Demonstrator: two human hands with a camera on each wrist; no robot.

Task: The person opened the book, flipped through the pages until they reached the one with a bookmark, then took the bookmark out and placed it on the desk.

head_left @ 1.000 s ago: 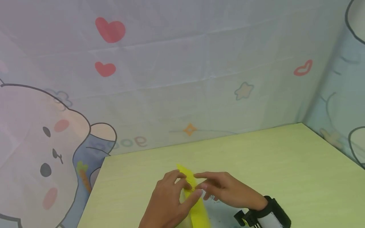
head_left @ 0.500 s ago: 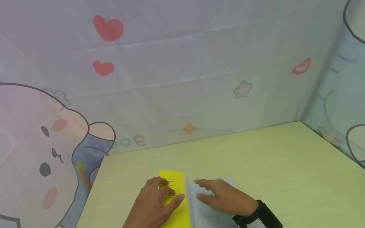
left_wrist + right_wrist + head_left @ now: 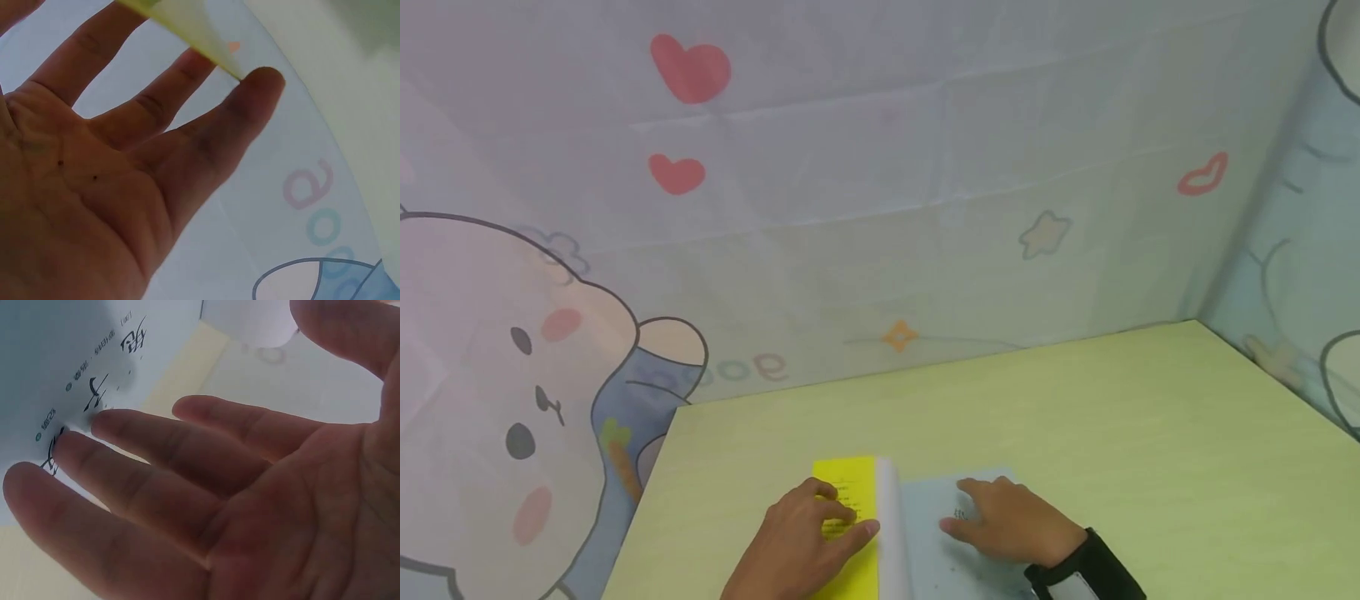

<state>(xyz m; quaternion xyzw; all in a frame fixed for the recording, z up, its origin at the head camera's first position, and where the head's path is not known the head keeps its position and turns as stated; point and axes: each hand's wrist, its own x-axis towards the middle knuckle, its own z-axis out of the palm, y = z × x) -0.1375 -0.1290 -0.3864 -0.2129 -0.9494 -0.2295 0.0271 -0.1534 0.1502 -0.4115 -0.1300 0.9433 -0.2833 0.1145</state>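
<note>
A book lies open at the near edge of the head view. Its yellow leaf [image 3: 850, 473], with lines of print, is on the left. A white strip [image 3: 892, 525] runs down the middle, and a pale blue page [image 3: 925, 525] with dark lettering is on the right. My left hand [image 3: 801, 542] rests on the yellow leaf, fingers loosely bent; in the left wrist view the fingertips meet the yellow edge [image 3: 194, 45]. Over the pale blue page is my right hand [image 3: 1011, 525]. Its fingers extend to the brush-style lettering [image 3: 97, 394] in the right wrist view.
The pale yellow-green table [image 3: 1075, 417] extends behind and beside the book. A printed cloth backdrop [image 3: 850, 208] with hearts and a cartoon animal [image 3: 475, 417] rises at its back and left. A black wrist strap [image 3: 1090, 571] is on the right wrist.
The yellow leaf, earlier raised between both hands, has turned over to the left with my left hand. The white strip now shows wider. My right hand has shifted right over the blue page.
</note>
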